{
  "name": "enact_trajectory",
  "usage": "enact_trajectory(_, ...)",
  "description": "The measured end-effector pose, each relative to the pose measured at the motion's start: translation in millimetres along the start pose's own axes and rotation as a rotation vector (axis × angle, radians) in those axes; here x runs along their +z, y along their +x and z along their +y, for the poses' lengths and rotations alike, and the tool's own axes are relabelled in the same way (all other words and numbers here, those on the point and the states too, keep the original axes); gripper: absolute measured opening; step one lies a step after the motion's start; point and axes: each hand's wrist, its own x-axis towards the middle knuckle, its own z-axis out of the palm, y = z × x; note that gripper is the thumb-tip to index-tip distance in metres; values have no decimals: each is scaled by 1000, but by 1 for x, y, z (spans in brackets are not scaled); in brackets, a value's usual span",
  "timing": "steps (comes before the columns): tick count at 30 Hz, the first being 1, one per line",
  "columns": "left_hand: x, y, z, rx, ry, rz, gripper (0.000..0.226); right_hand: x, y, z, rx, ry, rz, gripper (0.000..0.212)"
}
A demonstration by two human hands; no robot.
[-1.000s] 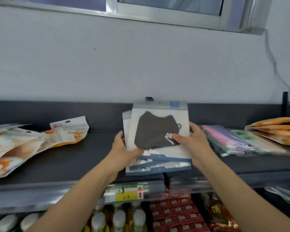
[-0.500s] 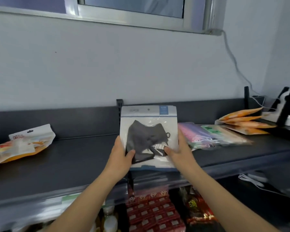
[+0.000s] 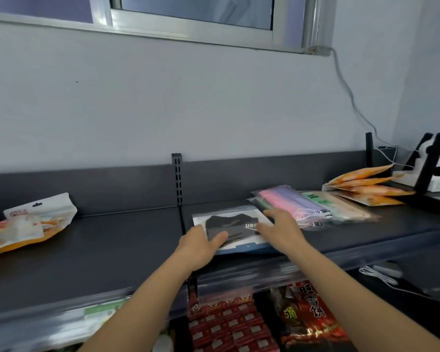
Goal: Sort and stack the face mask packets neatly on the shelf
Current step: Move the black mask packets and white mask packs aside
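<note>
Two bare hands, left hand [image 3: 201, 243] and right hand [image 3: 281, 228]; one black face mask packet [image 3: 230, 226] showing on top of its stack, count beneath unclear; at least two pastel mask packets [image 3: 294, 201]; roughly four orange packets [image 3: 363, 188] far right; about two orange-and-white packets [image 3: 28, 224] far left.

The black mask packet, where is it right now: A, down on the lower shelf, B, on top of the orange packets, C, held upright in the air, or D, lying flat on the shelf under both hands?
D: the black mask packet lies flat on the shelf, with the left hand and right hand resting on it.
</note>
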Motion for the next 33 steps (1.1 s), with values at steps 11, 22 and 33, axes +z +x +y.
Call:
enact_trajectory(11,-1,-11,-5,143,163,7,58,7,-15,-28,-312,-389,-355,57)
enact_trajectory(22,-129,-79,-75,172,411,466,40,71,-39,-140,-642,-320,-418,61)
enact_trajectory(33,-300,-162,-217,-110,609,642,45,195,-90,-289,-756,-175,-659,65)
